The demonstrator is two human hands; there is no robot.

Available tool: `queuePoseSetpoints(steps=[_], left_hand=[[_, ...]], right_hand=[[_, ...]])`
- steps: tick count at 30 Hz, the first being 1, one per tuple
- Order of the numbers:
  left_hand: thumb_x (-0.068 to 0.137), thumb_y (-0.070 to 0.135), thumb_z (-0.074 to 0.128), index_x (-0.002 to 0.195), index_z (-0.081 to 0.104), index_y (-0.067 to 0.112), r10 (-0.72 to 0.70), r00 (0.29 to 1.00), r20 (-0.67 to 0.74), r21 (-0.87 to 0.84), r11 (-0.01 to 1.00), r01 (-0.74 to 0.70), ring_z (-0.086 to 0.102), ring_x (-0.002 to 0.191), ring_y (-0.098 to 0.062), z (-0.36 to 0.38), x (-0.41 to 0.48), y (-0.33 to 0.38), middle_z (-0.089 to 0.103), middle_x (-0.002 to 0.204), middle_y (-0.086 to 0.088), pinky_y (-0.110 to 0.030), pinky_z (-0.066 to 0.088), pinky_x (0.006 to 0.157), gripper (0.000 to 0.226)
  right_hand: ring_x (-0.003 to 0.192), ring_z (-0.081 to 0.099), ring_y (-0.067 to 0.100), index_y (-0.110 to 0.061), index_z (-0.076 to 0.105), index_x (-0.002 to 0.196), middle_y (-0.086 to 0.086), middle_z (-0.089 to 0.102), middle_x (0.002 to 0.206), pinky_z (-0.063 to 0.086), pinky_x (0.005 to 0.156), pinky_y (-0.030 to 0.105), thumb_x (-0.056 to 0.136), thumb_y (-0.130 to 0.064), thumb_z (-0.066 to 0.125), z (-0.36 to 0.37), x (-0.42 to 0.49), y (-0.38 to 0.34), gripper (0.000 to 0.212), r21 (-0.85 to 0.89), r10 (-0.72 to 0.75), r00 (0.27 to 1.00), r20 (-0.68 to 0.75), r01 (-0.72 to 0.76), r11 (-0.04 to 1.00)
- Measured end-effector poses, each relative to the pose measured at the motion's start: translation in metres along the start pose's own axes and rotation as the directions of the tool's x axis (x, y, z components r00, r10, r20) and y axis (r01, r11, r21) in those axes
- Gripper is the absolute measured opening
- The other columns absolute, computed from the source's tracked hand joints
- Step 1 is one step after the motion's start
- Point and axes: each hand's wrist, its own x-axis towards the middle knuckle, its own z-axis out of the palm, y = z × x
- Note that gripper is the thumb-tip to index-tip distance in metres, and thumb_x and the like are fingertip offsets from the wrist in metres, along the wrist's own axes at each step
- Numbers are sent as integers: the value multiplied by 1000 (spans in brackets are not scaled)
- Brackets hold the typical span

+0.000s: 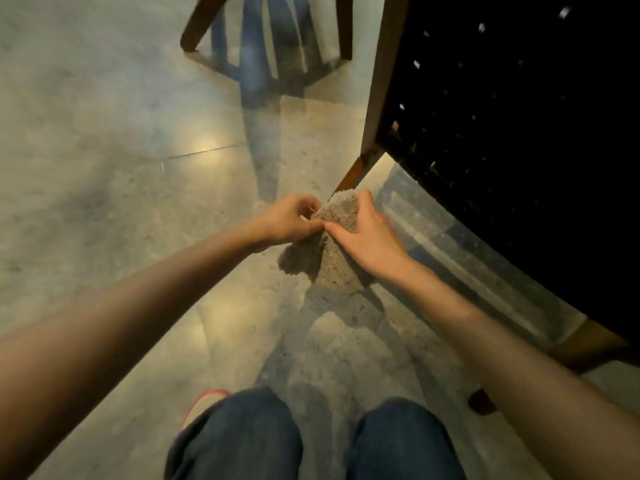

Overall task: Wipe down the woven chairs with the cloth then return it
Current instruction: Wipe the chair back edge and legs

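A fuzzy beige cloth point(334, 261) hangs in front of me, held up between both hands above the floor. My left hand point(289, 218) pinches its upper left edge. My right hand point(367, 233) grips its top right part, thumb across the front. A woven chair point(519, 133) with a black woven seat and brown wooden frame stands close on the right; the cloth is just left of its front leg point(349, 176) and does not touch the seat.
A second chair's dark wooden legs point(194, 29) stand at the top centre, with blue reflections between them. Glossy grey floor tiles point(104, 150) spread to the left. My jeans-covered legs and a red-edged shoe point(202, 405) are at the bottom.
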Motion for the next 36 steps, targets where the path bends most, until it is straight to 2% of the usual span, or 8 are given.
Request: queuePoseSetpoints(steps=[3,8,11,19,24,28,32,36], left_hand=[[92,17,58,96,65,5,-59,998,-10,-23,998,59,60,95,-18,-45,-46,30,63,98,-7,-25,51,81,14],[92,19,58,88,66,6,-153,984,-91,-140,980,139,59,81,-14,-110,-131,89,62,82,-2,-38,53,84,16],[92,22,58,82,63,17,-187,978,-90,-207,964,165,63,78,-19,-155,-173,124,62,79,2,-40,55,75,12],[92,23,59,87,66,15,-133,984,-121,-163,980,112,62,78,-18,-285,-214,208,65,83,-4,-32,49,69,12],[92,26,58,92,65,17,1,986,-167,-48,999,-9,61,82,-17,-353,-189,240,65,89,-2,-28,51,68,11],[93,28,57,100,65,17,79,984,-159,8,997,-79,62,86,-13,-389,-138,258,66,95,-2,-26,53,75,15],[94,28,55,100,62,20,173,983,-62,72,983,-168,56,79,3,-424,-62,275,60,91,8,-3,44,67,12],[94,32,54,102,60,23,198,980,28,112,973,-200,55,80,13,-466,20,295,55,88,18,1,41,66,13]], right_hand=[[99,60,22,-24,31,106,5,60,112,49,73,34,88,-45,61,-26,-20,-61,40,-3,57,996,67,-57,998],[103,57,14,-25,32,114,-5,53,109,47,68,18,89,-36,63,-74,-58,-169,41,104,96,982,163,-114,988],[105,59,18,-21,32,120,1,56,112,55,81,38,90,-32,64,-102,-74,-234,45,137,125,969,213,-156,978],[96,63,22,-32,25,127,6,58,110,55,81,44,88,-24,66,-168,-61,-366,57,291,34,986,160,-80,953],[83,57,-4,-37,42,100,-12,58,89,45,65,12,85,-31,69,-203,-15,-403,31,297,-20,998,67,-1,955],[73,59,0,-32,51,82,-14,62,75,48,65,27,83,-36,70,-227,30,-410,20,277,27,1000,0,-26,961],[87,66,12,-14,60,99,-3,69,90,55,77,44,84,-40,67,-251,86,-407,31,335,77,997,-29,-63,940],[79,63,2,-19,60,99,-12,64,85,53,71,31,85,-40,68,-273,156,-399,26,364,166,979,-119,-112,925]])
